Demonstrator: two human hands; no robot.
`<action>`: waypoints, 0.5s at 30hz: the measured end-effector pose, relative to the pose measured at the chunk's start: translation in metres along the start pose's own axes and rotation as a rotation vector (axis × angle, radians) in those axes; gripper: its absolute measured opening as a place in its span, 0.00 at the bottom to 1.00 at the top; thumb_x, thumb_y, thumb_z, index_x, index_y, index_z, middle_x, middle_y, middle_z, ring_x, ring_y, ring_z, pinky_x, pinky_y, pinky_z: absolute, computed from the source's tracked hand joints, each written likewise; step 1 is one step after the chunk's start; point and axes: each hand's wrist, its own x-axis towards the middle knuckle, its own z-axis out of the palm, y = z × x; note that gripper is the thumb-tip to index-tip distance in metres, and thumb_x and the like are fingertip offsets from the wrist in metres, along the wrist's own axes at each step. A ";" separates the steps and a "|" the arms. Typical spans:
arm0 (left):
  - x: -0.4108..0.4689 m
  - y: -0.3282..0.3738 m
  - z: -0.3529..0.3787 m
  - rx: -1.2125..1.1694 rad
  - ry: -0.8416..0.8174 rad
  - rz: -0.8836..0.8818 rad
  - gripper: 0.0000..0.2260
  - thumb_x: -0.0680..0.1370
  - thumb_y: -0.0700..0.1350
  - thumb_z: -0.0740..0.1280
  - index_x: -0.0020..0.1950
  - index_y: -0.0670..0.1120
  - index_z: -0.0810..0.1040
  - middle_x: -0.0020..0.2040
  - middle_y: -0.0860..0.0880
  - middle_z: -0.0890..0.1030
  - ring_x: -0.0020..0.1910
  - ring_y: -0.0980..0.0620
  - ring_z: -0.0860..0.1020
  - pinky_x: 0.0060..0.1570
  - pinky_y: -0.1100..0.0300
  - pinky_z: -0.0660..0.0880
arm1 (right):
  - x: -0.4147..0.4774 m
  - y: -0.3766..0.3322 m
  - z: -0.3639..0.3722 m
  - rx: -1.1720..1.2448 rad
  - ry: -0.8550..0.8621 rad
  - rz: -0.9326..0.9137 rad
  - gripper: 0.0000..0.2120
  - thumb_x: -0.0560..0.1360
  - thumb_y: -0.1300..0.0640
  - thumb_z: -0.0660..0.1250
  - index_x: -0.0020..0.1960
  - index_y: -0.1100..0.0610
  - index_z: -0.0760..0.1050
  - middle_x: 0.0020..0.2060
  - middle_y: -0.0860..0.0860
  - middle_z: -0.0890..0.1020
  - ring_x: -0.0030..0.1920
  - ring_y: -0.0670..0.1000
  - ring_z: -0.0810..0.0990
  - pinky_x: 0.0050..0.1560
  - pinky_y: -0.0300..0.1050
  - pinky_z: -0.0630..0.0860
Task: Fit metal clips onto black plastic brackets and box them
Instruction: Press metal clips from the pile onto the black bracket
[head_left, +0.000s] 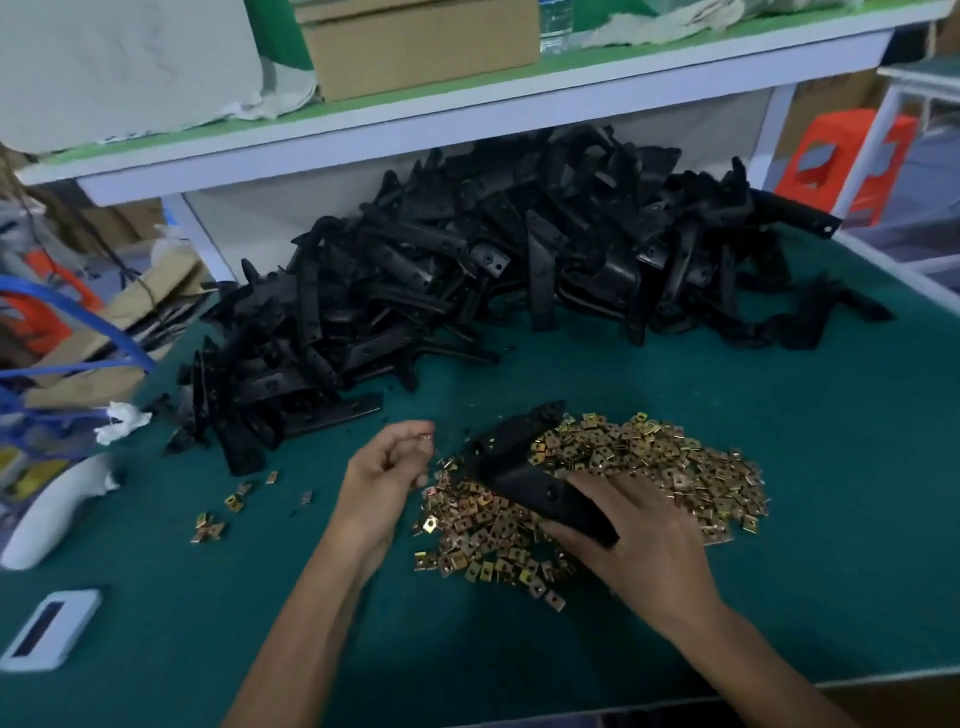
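My right hand (639, 540) grips a black plastic bracket (519, 462) by its near end; the bracket angles up and left over a heap of gold metal clips (649, 467). My left hand (387, 467) hovers just left of the bracket's far end, fingers curled, pinching a small clip (426, 439) at its fingertips. A large pile of loose black brackets (467, 270) fills the back of the green table (831, 467).
A few stray clips (228, 512) lie left of my left hand. A white shelf (415, 119) with a cardboard box (421, 47) overhangs the bracket pile. A white device (49, 629) and a white handle-shaped object (52, 509) lie near the table's left edge.
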 end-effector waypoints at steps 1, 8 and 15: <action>-0.008 0.008 0.002 -0.025 -0.044 0.000 0.09 0.81 0.42 0.68 0.51 0.55 0.85 0.39 0.55 0.78 0.37 0.59 0.75 0.43 0.63 0.76 | 0.000 0.000 0.000 -0.010 0.000 -0.006 0.26 0.76 0.34 0.63 0.59 0.53 0.83 0.41 0.49 0.81 0.40 0.51 0.80 0.28 0.45 0.77; -0.049 0.050 0.015 -0.036 -0.109 0.033 0.08 0.80 0.43 0.68 0.54 0.50 0.86 0.43 0.50 0.82 0.42 0.57 0.78 0.45 0.64 0.77 | -0.003 0.005 0.005 -0.034 -0.022 -0.111 0.23 0.73 0.39 0.69 0.63 0.50 0.78 0.42 0.48 0.81 0.41 0.54 0.78 0.29 0.50 0.78; -0.062 0.044 0.014 0.169 -0.054 0.045 0.09 0.80 0.46 0.69 0.55 0.59 0.86 0.40 0.49 0.77 0.39 0.55 0.74 0.46 0.62 0.76 | -0.007 0.005 0.008 -0.096 -0.001 -0.150 0.22 0.76 0.38 0.69 0.62 0.51 0.81 0.41 0.49 0.80 0.40 0.53 0.78 0.25 0.48 0.75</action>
